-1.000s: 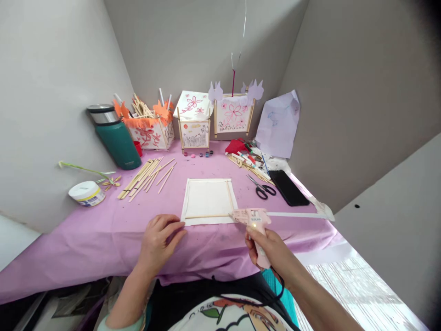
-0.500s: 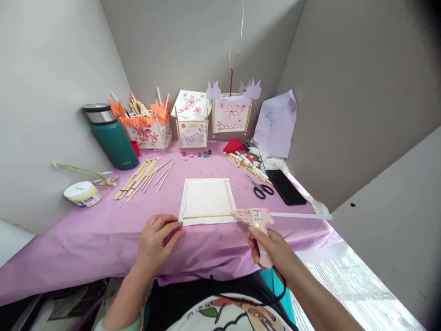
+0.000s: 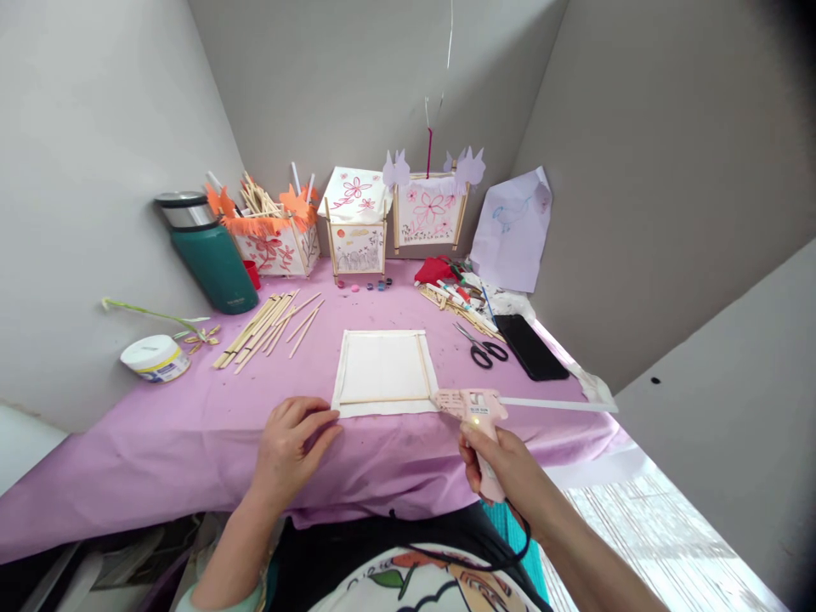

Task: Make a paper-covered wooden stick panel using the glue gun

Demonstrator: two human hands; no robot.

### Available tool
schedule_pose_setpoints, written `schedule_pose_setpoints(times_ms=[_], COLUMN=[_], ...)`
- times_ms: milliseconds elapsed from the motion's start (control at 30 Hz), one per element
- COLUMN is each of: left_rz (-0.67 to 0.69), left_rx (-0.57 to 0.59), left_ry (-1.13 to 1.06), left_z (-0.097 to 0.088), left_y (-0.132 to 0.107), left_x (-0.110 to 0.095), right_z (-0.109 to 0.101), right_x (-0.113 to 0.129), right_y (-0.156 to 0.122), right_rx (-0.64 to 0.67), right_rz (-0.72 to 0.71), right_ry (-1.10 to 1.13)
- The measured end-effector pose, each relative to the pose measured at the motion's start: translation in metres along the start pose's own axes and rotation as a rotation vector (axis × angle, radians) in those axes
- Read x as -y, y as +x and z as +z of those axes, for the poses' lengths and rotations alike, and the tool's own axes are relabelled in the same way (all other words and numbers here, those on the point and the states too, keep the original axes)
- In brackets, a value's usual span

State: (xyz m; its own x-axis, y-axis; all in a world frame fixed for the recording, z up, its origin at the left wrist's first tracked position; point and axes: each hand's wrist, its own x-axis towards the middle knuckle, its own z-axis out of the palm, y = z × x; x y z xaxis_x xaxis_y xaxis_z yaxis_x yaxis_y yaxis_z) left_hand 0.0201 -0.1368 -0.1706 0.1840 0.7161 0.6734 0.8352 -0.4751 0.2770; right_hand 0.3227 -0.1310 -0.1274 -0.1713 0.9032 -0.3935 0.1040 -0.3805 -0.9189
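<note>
A square white panel framed with thin wooden sticks [image 3: 384,365] lies flat at the table's front edge. My right hand [image 3: 494,459] is wrapped round the handle of a pink glue gun [image 3: 481,406], its small light glowing and a long white glue stick [image 3: 561,405] poking out of its back. The nozzle is at the panel's lower right corner; whether it touches I cannot tell. My left hand [image 3: 297,438] rests with fingers apart, its fingertips at the panel's lower left corner.
Loose wooden sticks [image 3: 264,331] lie left of the panel. Scissors [image 3: 481,347] and a black phone [image 3: 531,347] lie to the right. Behind stand a green bottle [image 3: 213,263], a drawn-on stick box [image 3: 358,246] and a decorated holder [image 3: 274,246]. A white tub [image 3: 155,359] sits far left.
The glue gun has tipped slightly, its back end a little lower, with the nozzle still at the same corner. My left hand has stayed in place.
</note>
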Motion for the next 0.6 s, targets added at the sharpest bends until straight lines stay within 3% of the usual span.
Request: schedule_pose_setpoints(times_ms=[467,600], left_rz=[-0.110,-0.071], left_rx=[0.005,0.024], left_ry=[-0.097,-0.055], left_z=[-0.0068,-0.0047], left_y=[0.0013,0.0006], left_x=[-0.0014,-0.0007], right_z=[0.0020,0.0037], right_x=[0.0012,-0.0049], right_y=[-0.0004,0.0046], right_rx=[-0.044,-0.032], right_rz=[-0.023,0.004], right_ry=[0.032,0.017])
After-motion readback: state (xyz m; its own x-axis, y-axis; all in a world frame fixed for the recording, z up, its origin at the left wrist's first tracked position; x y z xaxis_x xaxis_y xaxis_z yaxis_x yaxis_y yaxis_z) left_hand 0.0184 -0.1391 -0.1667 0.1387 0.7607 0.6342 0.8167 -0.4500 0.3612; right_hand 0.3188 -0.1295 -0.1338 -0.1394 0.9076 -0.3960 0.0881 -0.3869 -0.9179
